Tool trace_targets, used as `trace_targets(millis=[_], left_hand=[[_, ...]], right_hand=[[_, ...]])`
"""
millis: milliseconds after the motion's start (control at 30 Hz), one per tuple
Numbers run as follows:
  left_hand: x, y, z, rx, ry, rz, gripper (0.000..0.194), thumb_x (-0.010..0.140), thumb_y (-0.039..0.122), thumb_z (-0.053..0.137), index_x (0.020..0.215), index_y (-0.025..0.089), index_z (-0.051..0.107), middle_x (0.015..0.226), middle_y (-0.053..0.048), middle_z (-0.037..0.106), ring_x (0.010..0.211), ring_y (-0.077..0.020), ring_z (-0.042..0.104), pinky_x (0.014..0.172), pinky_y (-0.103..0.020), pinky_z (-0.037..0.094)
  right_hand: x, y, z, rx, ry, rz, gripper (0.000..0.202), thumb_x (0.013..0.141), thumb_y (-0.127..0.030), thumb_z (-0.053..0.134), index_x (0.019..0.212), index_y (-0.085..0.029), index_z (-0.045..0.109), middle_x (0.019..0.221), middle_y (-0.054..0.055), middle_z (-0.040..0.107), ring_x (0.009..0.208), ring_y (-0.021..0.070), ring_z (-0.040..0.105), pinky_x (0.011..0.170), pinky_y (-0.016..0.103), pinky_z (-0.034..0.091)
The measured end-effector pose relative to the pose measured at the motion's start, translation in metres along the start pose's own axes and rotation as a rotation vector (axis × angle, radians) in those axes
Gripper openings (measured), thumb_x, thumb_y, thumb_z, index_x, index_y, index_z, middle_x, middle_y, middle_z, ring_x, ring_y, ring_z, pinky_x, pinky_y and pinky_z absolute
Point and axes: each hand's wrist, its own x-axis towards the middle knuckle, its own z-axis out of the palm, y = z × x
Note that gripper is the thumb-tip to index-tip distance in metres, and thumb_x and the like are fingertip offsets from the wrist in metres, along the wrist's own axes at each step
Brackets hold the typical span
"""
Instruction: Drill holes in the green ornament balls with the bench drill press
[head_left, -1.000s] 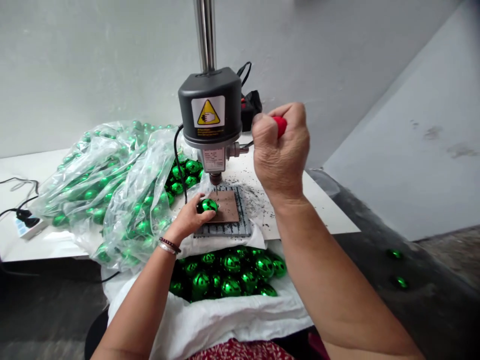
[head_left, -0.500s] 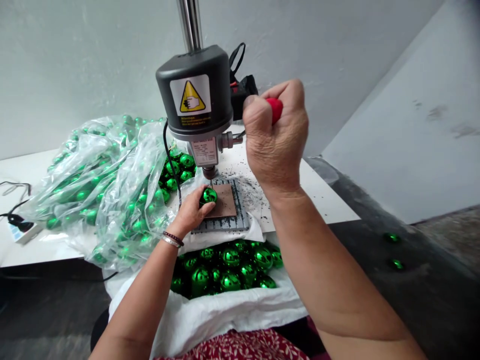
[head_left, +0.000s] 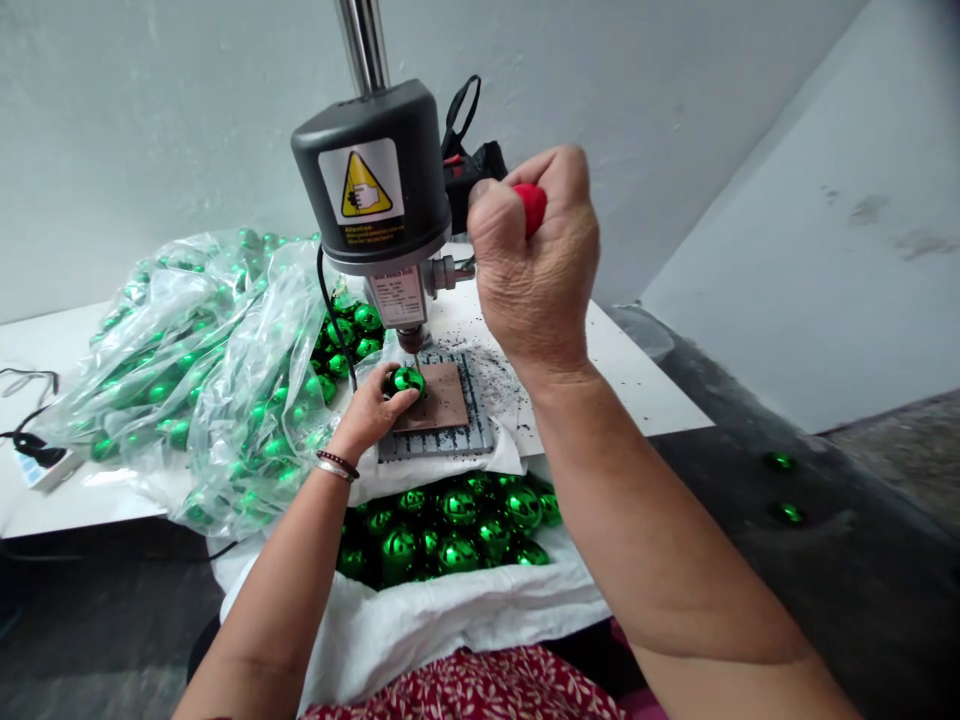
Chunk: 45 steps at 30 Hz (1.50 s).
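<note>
A shiny green ball (head_left: 407, 381) is gripped between the thumb and fingers of my left hand (head_left: 369, 408). It sits over a brown board (head_left: 447, 398) on the slotted metal base (head_left: 475, 436) of a small bench drill (head_left: 371, 175). The drill bit (head_left: 417, 361) comes down right beside the ball's upper right side; whether they touch I cannot tell. My right hand (head_left: 541, 260) is raised and wrapped around the red knob (head_left: 533, 208) of the drill's lever, at the right of the machine.
Many green balls fill a clear plastic bag (head_left: 217, 370) on the white table (head_left: 660, 400). More green balls (head_left: 457, 550) lie on white cloth (head_left: 420, 620) across my lap. Dark shavings scatter around the base. Two balls (head_left: 789, 514) rest on the floor at right. A power strip (head_left: 49, 470) stands far left.
The ball and my left hand have shifted slightly left, and the bit now shows beside the ball. The whole view has also moved a little. My right hand keeps its grip on the knob.
</note>
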Motion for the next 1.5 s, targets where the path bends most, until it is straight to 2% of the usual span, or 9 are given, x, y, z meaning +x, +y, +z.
trace_targets(millis=[167, 333, 500, 633, 833, 1033, 1233, 1500], left_hand=[[-0.001, 0.010, 0.002, 0.037, 0.011, -0.010, 0.055, 0.077, 0.033, 0.072, 0.128, 0.015, 0.062, 0.119, -0.010, 0.071, 0.108, -0.0245, 0.065, 0.101, -0.040, 0.049], [0.000, 0.014, 0.004, 0.122, -0.022, 0.021, 0.054, 0.076, 0.032, 0.072, 0.128, 0.017, 0.065, 0.106, -0.006, 0.074, 0.094, -0.0224, 0.067, 0.091, -0.037, 0.054], [0.004, 0.017, 0.009, 0.094, -0.042, 0.056, 0.067, 0.069, 0.025, 0.079, 0.133, 0.014, 0.064, 0.115, -0.009, 0.074, 0.105, -0.0259, 0.068, 0.100, -0.040, 0.052], [0.007, 0.016, 0.013, 0.009, -0.097, 0.002, 0.074, 0.067, 0.025, 0.081, 0.137, 0.014, 0.062, 0.111, -0.007, 0.076, 0.105, -0.0259, 0.069, 0.100, -0.038, 0.053], [0.006, 0.011, 0.015, -0.032, -0.108, -0.015, 0.074, 0.067, 0.027, 0.081, 0.137, 0.016, 0.062, 0.107, -0.004, 0.076, 0.103, -0.0250, 0.069, 0.098, -0.037, 0.054], [0.003, 0.009, 0.014, -0.040, -0.120, 0.052, 0.055, 0.070, 0.028, 0.080, 0.123, 0.019, 0.071, 0.099, -0.001, 0.076, 0.099, -0.0239, 0.069, 0.095, -0.035, 0.054], [0.002, 0.009, 0.013, -0.039, -0.114, 0.057, 0.064, 0.070, 0.029, 0.080, 0.131, 0.018, 0.066, 0.105, -0.003, 0.077, 0.101, -0.0247, 0.069, 0.095, -0.035, 0.054], [0.002, 0.009, 0.014, 0.036, -0.101, 0.041, 0.068, 0.071, 0.029, 0.080, 0.135, 0.016, 0.064, 0.111, -0.007, 0.076, 0.106, -0.0258, 0.068, 0.098, -0.036, 0.053]], right_hand=[[0.000, -0.002, 0.000, 0.022, 0.044, 0.014, 0.028, 0.090, -0.026, 0.059, 0.076, -0.022, 0.035, 0.069, -0.005, 0.039, 0.064, 0.0058, 0.036, 0.066, 0.020, 0.039], [-0.001, -0.001, -0.001, -0.002, -0.011, 0.002, 0.026, 0.095, -0.029, 0.052, 0.079, -0.021, 0.034, 0.074, -0.004, 0.042, 0.069, 0.0051, 0.039, 0.072, 0.020, 0.041], [0.000, 0.005, 0.000, 0.015, -0.028, -0.011, 0.026, 0.096, -0.030, 0.052, 0.081, -0.020, 0.033, 0.076, -0.005, 0.042, 0.069, 0.0040, 0.040, 0.074, 0.021, 0.043], [-0.002, 0.013, 0.000, 0.020, -0.020, -0.078, 0.026, 0.097, -0.038, 0.048, 0.084, -0.020, 0.037, 0.075, -0.005, 0.038, 0.067, 0.0023, 0.039, 0.072, 0.020, 0.043], [-0.010, 0.017, -0.002, -0.043, 0.042, -0.127, 0.026, 0.096, -0.042, 0.046, 0.084, -0.020, 0.041, 0.074, -0.004, 0.039, 0.068, 0.0046, 0.039, 0.070, 0.022, 0.041], [-0.022, 0.016, -0.011, -0.141, 0.020, -0.082, 0.022, 0.093, -0.040, 0.048, 0.082, -0.021, 0.044, 0.073, -0.002, 0.044, 0.066, 0.0065, 0.038, 0.065, 0.024, 0.040], [-0.028, 0.014, -0.016, -0.193, 0.033, -0.105, 0.022, 0.090, -0.038, 0.049, 0.078, -0.021, 0.044, 0.066, -0.003, 0.041, 0.059, 0.0054, 0.035, 0.056, 0.022, 0.036], [-0.036, 0.017, -0.021, -0.158, 0.007, -0.167, 0.014, 0.089, -0.033, 0.050, 0.082, -0.021, 0.045, 0.069, -0.003, 0.043, 0.060, 0.0058, 0.039, 0.058, 0.023, 0.039]])
